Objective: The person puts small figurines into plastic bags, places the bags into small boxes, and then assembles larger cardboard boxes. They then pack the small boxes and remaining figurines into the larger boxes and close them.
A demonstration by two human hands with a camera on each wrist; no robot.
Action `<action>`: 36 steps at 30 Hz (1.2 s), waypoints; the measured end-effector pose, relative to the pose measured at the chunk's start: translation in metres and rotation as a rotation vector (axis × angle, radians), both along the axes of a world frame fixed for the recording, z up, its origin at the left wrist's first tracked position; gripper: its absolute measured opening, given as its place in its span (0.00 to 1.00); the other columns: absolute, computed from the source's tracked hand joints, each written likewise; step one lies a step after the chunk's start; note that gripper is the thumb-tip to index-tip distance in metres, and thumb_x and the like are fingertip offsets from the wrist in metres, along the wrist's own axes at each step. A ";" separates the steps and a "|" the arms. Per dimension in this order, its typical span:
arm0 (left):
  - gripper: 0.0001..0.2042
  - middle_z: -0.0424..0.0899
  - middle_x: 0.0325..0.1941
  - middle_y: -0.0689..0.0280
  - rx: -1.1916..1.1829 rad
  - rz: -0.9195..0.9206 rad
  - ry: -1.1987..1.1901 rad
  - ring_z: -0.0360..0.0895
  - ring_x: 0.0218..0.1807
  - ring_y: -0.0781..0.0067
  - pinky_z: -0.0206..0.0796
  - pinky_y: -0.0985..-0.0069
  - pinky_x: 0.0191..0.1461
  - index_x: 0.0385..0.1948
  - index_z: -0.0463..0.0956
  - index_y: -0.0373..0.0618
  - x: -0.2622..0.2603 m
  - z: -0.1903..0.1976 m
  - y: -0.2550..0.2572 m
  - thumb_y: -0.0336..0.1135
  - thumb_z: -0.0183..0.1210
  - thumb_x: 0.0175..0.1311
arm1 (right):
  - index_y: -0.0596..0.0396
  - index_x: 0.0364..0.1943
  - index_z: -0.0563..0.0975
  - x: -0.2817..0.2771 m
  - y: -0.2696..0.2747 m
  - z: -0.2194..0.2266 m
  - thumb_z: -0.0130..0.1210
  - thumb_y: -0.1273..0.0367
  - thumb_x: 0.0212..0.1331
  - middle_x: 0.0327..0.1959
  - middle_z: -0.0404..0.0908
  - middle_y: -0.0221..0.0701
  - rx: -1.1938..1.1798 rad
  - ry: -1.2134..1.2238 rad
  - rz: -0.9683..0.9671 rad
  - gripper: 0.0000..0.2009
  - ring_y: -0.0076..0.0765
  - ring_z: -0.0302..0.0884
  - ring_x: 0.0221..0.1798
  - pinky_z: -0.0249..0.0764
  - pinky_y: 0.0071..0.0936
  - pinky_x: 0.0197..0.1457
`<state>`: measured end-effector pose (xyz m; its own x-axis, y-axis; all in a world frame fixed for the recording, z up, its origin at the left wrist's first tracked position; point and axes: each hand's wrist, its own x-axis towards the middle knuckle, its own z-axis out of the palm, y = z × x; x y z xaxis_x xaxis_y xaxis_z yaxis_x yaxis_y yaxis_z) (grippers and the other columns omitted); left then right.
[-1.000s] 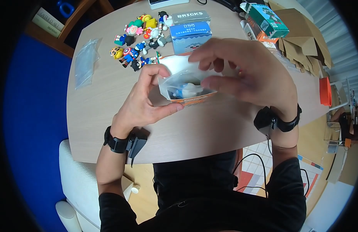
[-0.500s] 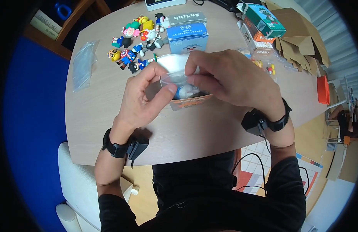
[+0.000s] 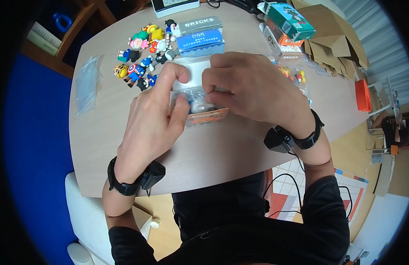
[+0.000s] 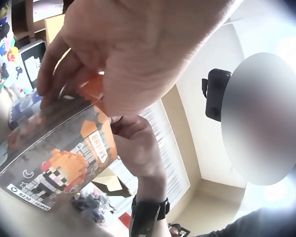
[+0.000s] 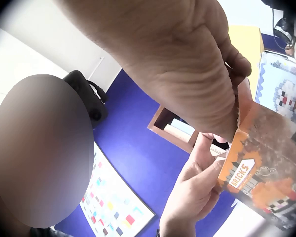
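Note:
An orange and grey BRICKS box [image 3: 207,117] stands with its top flap raised, in front of the person. Inside it sits a clear plastic bag [image 3: 194,93] around a blue and white figure [image 3: 197,106]. At the bag's left edge, the left hand [image 3: 149,115] holds the plastic between curved thumb and fingers, close over the box's opening. The right hand [image 3: 257,88] has its fingers curled at the right side, pinching the bag; its fingertips are partly hidden. Brick artwork shows on the box face in the left wrist view, with the right hand [image 4: 140,143] behind it.
Several small toy figures [image 3: 136,73] cluster at the back left, near a flat clear bag [image 3: 87,84]. Blue box [image 3: 200,43] and grey box [image 3: 200,25] stand behind the work. At the back right are a green box [image 3: 290,21], torn cardboard [image 3: 341,44] and an orange bin [image 3: 362,95].
The left thumb has left the box's front and moved up to the bag at the opening. The right hand has come down to the bag, fingers curling. The view has shifted slightly.

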<state>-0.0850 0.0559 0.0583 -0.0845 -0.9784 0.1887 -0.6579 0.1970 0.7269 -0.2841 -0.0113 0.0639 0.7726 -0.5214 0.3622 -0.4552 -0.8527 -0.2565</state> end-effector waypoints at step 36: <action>0.18 0.82 0.48 0.59 -0.250 -0.392 0.167 0.78 0.53 0.62 0.68 0.68 0.58 0.47 0.78 0.41 0.031 -0.007 -0.019 0.25 0.66 0.53 | 0.57 0.34 0.79 -0.012 -0.007 0.036 0.69 0.68 0.49 0.30 0.82 0.28 0.529 0.250 -0.221 0.12 0.26 0.77 0.31 0.73 0.24 0.38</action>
<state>-0.0539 0.0374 0.0509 -0.3859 -0.8022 0.4557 -0.3776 0.5880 0.7153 -0.2958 -0.0188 0.0996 0.6540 -0.7380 -0.1662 -0.7071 -0.5182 -0.4811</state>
